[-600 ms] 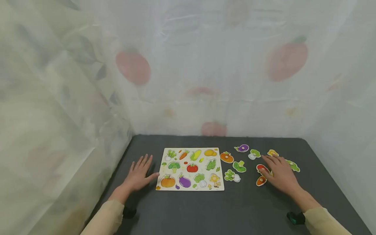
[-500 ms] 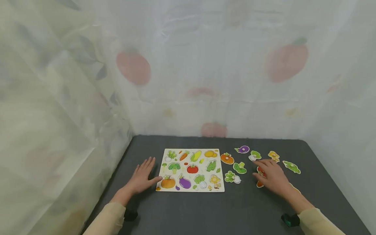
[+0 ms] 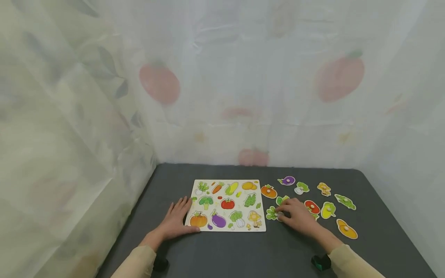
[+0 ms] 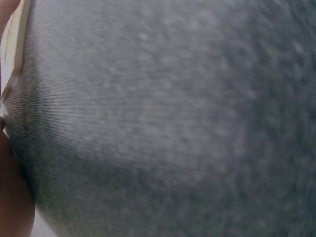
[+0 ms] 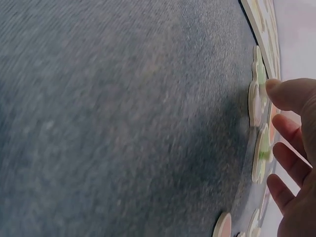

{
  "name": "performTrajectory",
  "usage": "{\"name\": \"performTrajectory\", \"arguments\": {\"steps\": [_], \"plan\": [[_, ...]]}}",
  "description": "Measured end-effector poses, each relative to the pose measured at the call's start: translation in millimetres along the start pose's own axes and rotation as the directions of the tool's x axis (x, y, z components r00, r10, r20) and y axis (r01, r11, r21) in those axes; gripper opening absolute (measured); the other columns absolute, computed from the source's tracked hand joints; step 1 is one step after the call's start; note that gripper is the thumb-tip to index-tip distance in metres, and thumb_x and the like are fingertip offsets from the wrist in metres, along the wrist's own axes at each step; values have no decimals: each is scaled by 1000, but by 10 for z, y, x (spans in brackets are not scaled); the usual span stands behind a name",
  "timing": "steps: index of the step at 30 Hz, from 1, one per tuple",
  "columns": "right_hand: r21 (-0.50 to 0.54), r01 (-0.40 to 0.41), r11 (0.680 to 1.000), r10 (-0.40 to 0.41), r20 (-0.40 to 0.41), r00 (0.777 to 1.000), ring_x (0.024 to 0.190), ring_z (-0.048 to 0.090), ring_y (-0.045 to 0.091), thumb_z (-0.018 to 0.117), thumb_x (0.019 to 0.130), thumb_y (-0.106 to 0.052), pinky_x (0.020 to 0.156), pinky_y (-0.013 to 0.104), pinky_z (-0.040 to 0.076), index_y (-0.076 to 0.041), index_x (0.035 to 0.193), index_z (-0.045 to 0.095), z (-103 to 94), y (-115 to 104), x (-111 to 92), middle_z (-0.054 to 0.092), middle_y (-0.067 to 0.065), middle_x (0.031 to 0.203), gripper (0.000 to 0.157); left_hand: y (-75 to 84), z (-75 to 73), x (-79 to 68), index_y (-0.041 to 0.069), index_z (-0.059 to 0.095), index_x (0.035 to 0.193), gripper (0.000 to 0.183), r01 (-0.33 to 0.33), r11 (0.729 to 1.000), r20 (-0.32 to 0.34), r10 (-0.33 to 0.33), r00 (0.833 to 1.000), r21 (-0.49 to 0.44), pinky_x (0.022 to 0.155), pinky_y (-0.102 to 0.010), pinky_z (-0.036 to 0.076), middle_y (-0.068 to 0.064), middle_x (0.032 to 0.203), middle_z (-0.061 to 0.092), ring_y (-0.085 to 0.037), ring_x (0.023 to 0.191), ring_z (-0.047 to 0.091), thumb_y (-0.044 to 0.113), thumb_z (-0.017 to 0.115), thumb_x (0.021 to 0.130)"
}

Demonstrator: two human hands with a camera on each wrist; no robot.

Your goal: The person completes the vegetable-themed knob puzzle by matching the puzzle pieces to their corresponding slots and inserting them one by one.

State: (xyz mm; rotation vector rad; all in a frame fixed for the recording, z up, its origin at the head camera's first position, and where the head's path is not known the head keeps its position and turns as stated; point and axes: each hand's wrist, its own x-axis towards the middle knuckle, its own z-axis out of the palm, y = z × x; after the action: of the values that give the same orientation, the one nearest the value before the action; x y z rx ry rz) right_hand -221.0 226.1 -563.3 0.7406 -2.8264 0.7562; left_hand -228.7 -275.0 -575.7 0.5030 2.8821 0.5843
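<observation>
My left hand [image 3: 175, 221] lies at the near left corner of a flat vegetable puzzle board [image 3: 244, 211]. Its fingers run straight along the left edge, and the thumb is by the near edge. In the left wrist view only a slice of the board [image 4: 19, 37] shows. My right hand [image 3: 299, 218] is over a white radish piece [image 3: 270, 214] to the right of the board. In the right wrist view the thumb is at the knob of the radish piece [image 5: 255, 101], with the other fingers spread apart from it. A broccoli piece [image 3: 281, 200] is partly covered by this hand.
Loose knobbed pieces lie right of the board: pumpkin [image 3: 269, 191], eggplant [image 3: 288, 180], cabbage [image 3: 301, 188], mushroom [image 3: 324, 189], pea pod [image 3: 345, 201], tomato [image 3: 312, 207], corn [image 3: 328, 210] and a yellow-orange one [image 3: 346, 229]. Curtains [image 3: 222, 77] enclose the dark table [image 3: 240, 253].
My right hand has moved left and nearer, from above the tomato piece to the radish piece. My left hand has slid right onto the board's corner. The view has tilted up slightly.
</observation>
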Motion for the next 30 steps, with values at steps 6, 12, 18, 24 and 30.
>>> {"name": "performTrajectory", "arguments": {"steps": [6, 12, 18, 24, 30], "plan": [[-19, 43, 999, -43, 5, 999, 102, 54, 18, 80, 90, -17, 87, 48, 47, -26, 102, 80, 33, -16, 71, 65, -8, 108, 15, -31, 28, -7, 9, 19, 165, 122, -3, 1000, 9, 3, 1000, -2, 121, -64, 2, -19, 169, 14, -40, 155, 8, 79, 69, 77], [-16, 21, 1000, -21, 14, 1000, 101, 53, 18, 80, 89, -15, 88, 49, 47, -26, 99, 80, 33, -18, 92, 65, -8, 106, 14, -77, 64, 14, 10, 18, 165, 125, -10, 1000, 12, 10, 1000, 4, 121, -63, 2, -18, 170, 12, -39, 156, 7, 82, 67, 76], [10, -9, 1000, 9, 27, 1000, 102, 53, 18, 80, 90, -17, 89, 49, 47, -27, 99, 80, 56, 3, 76, 65, -10, 106, 14, -82, 38, -7, 9, 17, 165, 128, -6, 1000, 19, 6, 1000, 5, 122, -62, 3, -18, 170, 12, -39, 156, 7, 83, 69, 74], [30, -15, 999, 14, 26, 1000, 103, 53, 18, 80, 90, -17, 89, 49, 47, -27, 100, 81, 65, 37, 73, 65, -11, 107, 14, -119, 35, -17, 13, 18, 165, 125, 6, 1000, 21, -7, 1000, 27, 121, -63, -1, -18, 170, 10, -41, 156, 2, 82, 69, 74], [-1, 26, 1000, -26, 24, 999, 104, 53, 20, 80, 90, -17, 90, 50, 46, -27, 100, 81, 45, 61, 77, 66, -9, 107, 15, -120, 35, -27, 15, 19, 166, 124, 15, 998, 13, -16, 1000, 53, 121, -63, -1, -17, 170, 11, -40, 156, 4, 83, 68, 74]]}}
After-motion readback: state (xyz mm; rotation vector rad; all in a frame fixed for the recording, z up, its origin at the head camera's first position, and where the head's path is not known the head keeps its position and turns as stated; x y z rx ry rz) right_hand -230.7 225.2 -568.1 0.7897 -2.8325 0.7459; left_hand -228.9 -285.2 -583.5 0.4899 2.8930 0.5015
